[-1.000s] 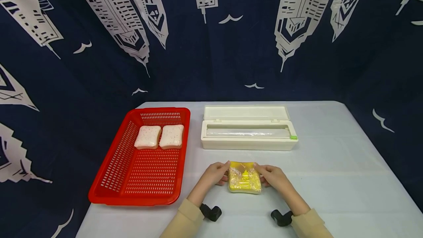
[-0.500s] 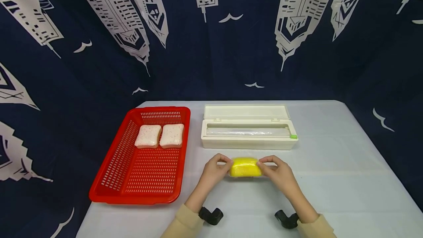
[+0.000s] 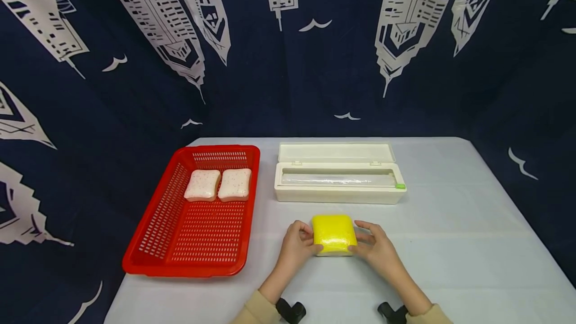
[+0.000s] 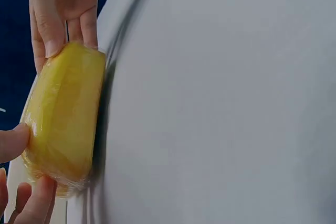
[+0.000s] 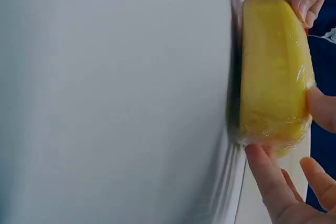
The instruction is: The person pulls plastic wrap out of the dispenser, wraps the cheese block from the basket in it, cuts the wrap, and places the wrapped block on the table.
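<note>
A yellow square block (image 3: 334,234) with rounded corners, wrapped in clear cling film, is between both hands at the front middle of the table. Its smooth side faces up. My left hand (image 3: 295,249) holds the left side, thumb on the near left corner. On the opposite side, my right hand (image 3: 378,249) has its thumb at the near right corner. In the left wrist view, the left thumb and a fingertip press the film-wrapped block (image 4: 68,114). The right wrist view shows the right thumb and a finger on the block (image 5: 273,72), film crinkled at its end.
To the left stands a red perforated basket (image 3: 180,270) with two white, speckled, bread-slice-shaped blocks (image 3: 202,185) in it. Behind the hands is a white cling film dispenser (image 3: 335,195), its lid raised and a clear roll inside. A dark printed cloth (image 3: 288,84) hangs behind the table.
The yellow block has been turned over: its crinkled film side faced up, then it was tilted on edge between the fingers, and now its smooth side is up. Basket and dispenser have stayed put.
</note>
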The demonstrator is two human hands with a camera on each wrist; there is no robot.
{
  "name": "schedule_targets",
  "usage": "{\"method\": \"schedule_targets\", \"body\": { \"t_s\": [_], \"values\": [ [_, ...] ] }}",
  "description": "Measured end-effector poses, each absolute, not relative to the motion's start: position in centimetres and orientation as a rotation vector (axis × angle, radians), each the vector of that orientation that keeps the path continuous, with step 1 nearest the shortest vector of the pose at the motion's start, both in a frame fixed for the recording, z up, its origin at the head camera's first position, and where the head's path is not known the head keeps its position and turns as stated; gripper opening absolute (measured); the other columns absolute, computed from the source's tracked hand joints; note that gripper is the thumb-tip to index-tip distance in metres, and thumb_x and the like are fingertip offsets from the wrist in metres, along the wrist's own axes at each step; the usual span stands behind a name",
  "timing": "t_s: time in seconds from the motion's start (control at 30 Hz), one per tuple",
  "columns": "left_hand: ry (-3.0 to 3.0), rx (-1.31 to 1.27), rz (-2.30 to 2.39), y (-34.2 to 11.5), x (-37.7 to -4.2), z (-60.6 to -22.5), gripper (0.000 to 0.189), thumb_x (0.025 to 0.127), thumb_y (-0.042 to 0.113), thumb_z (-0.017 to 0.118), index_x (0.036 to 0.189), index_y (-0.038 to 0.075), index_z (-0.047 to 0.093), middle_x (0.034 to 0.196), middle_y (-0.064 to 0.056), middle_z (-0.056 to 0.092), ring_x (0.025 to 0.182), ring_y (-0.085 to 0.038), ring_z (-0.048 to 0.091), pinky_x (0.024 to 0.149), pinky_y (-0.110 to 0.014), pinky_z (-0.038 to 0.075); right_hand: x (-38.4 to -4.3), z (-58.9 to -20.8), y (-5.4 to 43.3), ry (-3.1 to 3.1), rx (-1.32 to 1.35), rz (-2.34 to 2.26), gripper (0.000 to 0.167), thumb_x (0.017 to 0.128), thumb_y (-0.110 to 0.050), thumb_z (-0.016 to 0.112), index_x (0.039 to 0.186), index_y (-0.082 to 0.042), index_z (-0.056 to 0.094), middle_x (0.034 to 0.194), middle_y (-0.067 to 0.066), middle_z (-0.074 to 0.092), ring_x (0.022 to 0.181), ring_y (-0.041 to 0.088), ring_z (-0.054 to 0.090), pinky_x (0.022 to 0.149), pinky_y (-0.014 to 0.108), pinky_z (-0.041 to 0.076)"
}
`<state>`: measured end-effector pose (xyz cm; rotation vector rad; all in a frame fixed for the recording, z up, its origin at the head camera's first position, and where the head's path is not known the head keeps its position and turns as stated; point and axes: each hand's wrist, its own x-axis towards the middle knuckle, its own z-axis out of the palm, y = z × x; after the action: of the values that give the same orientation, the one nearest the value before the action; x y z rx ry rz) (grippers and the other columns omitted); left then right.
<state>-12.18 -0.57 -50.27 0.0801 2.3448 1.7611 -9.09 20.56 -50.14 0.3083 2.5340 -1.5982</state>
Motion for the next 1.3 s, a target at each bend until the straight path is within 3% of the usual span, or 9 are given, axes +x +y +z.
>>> {"method": "schedule_targets", "body": {
  "t_s": [0.13,0.27,0.47,0.8,1.1,1.3],
  "values": [
    [2.336,0.065,1.777,-0.5,-12.1,-50.7,0.043,0.071,-0.01,0.081,0.102,-0.001,0.052,0.105,-0.013,0.052,0.092,-0.019,0.066,0.075,-0.026,0.059,-9.1,-50.4,20.8,2.508,0.201,-1.614,0.085,0.08,-0.01,0.08,0.15,-0.003,0.032,0.149,0.026,0.033,0.124,0.044,0.054,0.089,0.033,0.056],
    [2.349,0.031,1.812,-0.7,-12.2,-50.7,0.033,0.08,-0.003,0.075,0.107,-0.002,0.054,0.11,-0.015,0.054,0.103,-0.029,0.065,0.085,-0.034,0.058,-9.5,-50.2,21.0,2.514,0.071,-1.57,0.103,0.076,-0.017,0.085,0.154,0.001,0.02,0.157,0.026,0.026,0.131,0.046,0.047,0.097,0.042,0.053],
    [2.424,-0.048,1.837,-1.5,-12.6,-50.3,0.025,0.088,0.002,0.066,0.111,-0.002,0.058,0.114,-0.017,0.059,0.107,-0.034,0.065,0.09,-0.044,0.055,-10.3,-50.5,20.8,2.594,-0.028,-1.392,0.121,0.066,-0.026,0.091,0.155,0.002,0.014,0.155,0.028,0.028,0.129,0.046,0.048,0.099,0.048,0.051],
    [2.485,-0.086,1.838,-3.3,-12.8,-50.2,0.02,0.09,0.004,0.064,0.109,-0.002,0.06,0.107,-0.017,0.066,0.102,-0.033,0.067,0.087,-0.044,0.055,-11.2,-51.4,20.4,2.704,-0.095,-1.264,0.117,0.063,-0.034,0.093,0.151,0.004,0.025,0.147,0.027,0.04,0.129,0.042,0.046,0.105,0.063,0.039],
    [2.452,-0.14,1.845,-4.1,-12.8,-50.3,0.022,0.091,0.005,0.063,0.112,-0.002,0.059,0.109,-0.017,0.066,0.104,-0.033,0.067,0.086,-0.043,0.055,-11.0,-50.6,20.9,2.702,-0.024,-1.234,0.11,0.061,-0.035,0.093,0.148,0.0,0.035,0.135,0.018,0.05,0.116,0.031,0.055,0.095,0.049,0.051],
    [2.416,-0.116,1.853,-4.3,-12.8,-49.9,0.023,0.092,0.007,0.063,0.113,-0.002,0.059,0.109,-0.017,0.064,0.103,-0.031,0.066,0.083,-0.038,0.056,-10.3,-49.0,25.5,2.693,0.023,-1.219,0.106,0.067,-0.039,0.09,0.148,-0.001,0.033,0.138,0.025,0.044,0.122,0.043,0.05,0.093,0.05,0.052]
  ]
}}
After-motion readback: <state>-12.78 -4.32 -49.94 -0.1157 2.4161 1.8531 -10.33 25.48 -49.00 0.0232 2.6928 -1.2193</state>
